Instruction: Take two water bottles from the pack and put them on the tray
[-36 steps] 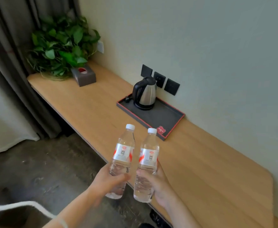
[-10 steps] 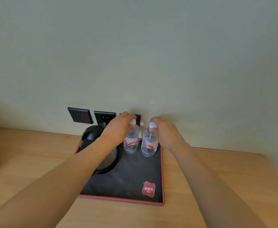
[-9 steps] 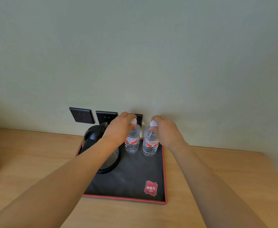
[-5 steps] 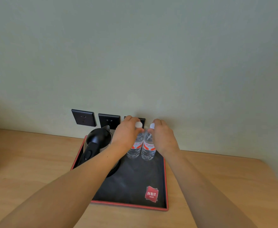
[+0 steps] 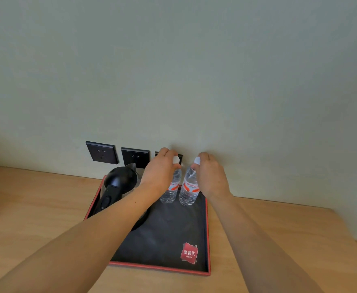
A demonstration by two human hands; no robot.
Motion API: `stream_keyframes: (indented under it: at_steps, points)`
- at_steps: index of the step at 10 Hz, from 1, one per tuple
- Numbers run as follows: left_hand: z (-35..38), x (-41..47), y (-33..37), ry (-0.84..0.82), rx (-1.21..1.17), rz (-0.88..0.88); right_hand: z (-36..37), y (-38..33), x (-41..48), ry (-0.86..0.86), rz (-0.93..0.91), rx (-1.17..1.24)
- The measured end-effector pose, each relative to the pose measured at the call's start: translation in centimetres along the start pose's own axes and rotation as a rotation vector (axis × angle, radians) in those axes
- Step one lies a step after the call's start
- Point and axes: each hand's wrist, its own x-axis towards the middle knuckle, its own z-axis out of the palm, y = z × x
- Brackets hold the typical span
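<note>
- Head view: while both bottles stand upright at the far end of the tray, close together and just right of the kettle, left hand curled over the cap of the left bottle, fingers closed on it.
- Right hand likewise pinching the white cap of the right bottle; grip closed.
- Bases apparently down on the dark tray liner, though not certain.
- Likely full, so moderately heavy; thin clear plastic, yielding at mid-body, smooth.
- Best held at the stiff cap or neck for small nudges, around the labelled waist for lifting.
- Tall and narrow: prone to tipping when let go.
</note>
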Motion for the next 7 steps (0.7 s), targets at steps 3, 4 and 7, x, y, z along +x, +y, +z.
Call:
stream_keyframes:
  at_steps: [3,4,7]
  points:
    - [-0.7,-0.8,-0.4,-0.036,-0.120,-0.029,0.0,-0.9,-0.8,0.017,-0.025,0.093]
    - [-1.0,-1.2,-1.0,-0.067,-0.149,-0.044,-0.1,-1.1,-1.1,0.000,0.005,0.144]
    - [-5.3,-2.6,-1.7,-0.056,-0.235,-0.086,-4.2,-3.4,-3.0,0.135,0.189,0.505]
